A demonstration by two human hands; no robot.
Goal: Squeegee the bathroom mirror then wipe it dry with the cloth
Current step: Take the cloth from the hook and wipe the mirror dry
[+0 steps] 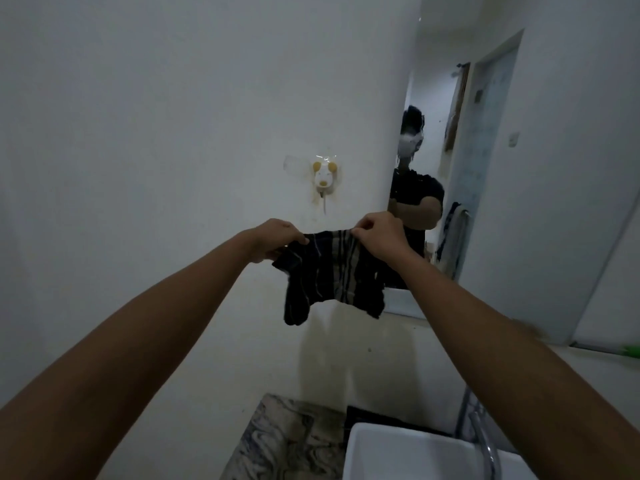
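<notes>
While the left hand (277,237) and right hand (377,233) each pinch a top corner, the dark striped cloth (332,275) hangs spread, probably being opened for wiping; it overlaps the mirror's (460,174) lower left corner, above the white sink (408,455).

Marbled desk (277,441) at bottom of frame, under a white wall.

Grey-and-white swirl surface, only a corner visible. White rectangular basin (415,455) sits on it to the right, with a dark strip (381,417) behind the basin's rear rim. Chrome tap (485,441) rises at the basin's right side.
</notes>
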